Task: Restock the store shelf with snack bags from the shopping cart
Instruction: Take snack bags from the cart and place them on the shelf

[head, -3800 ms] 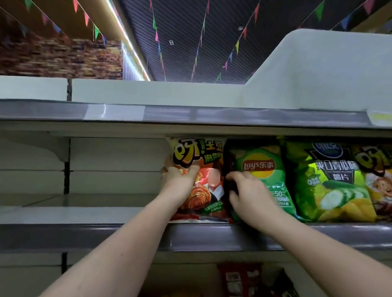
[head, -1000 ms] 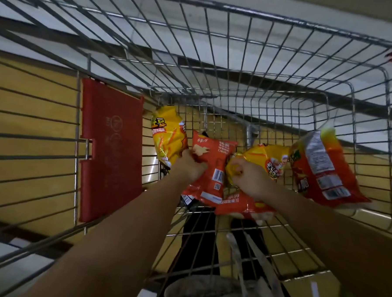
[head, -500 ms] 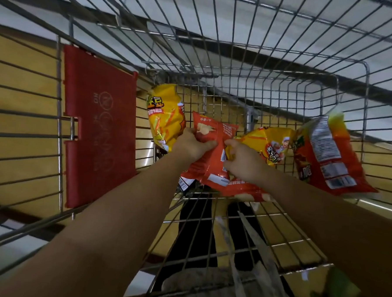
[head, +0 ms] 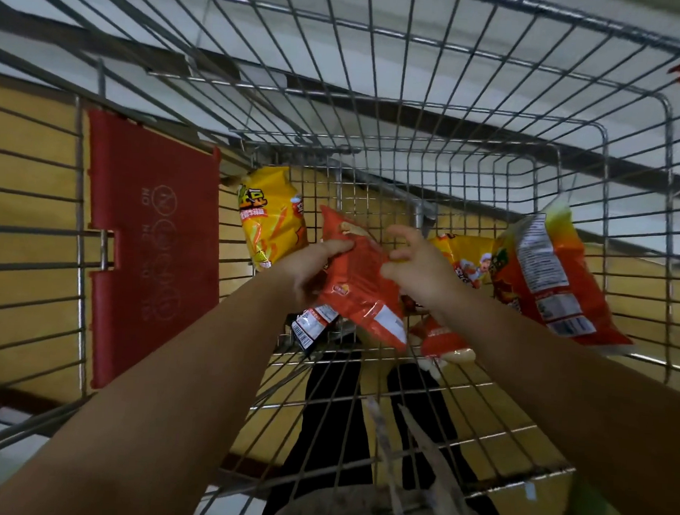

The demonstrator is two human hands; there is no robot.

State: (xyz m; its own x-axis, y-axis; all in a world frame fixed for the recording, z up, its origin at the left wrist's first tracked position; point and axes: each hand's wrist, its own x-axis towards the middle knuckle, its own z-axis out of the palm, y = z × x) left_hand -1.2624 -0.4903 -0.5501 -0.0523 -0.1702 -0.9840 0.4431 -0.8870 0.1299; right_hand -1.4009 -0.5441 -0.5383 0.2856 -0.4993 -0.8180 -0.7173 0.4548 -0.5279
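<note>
Hands [head: 306,273] [head: 418,269] grip red snack bag [head: 362,286] — long axis tilted, top pointing away.

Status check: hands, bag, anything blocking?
Left hand grips red bag; right hand pinches its right edge. Bag inside cart, other bags beside it. Nothing blocking the lift.

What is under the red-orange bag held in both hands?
Beneath the red-orange bag, a dark packet's barcoded end and another orange bag poke out on the cart's wire floor. Anything directly under it is covered.
</note>
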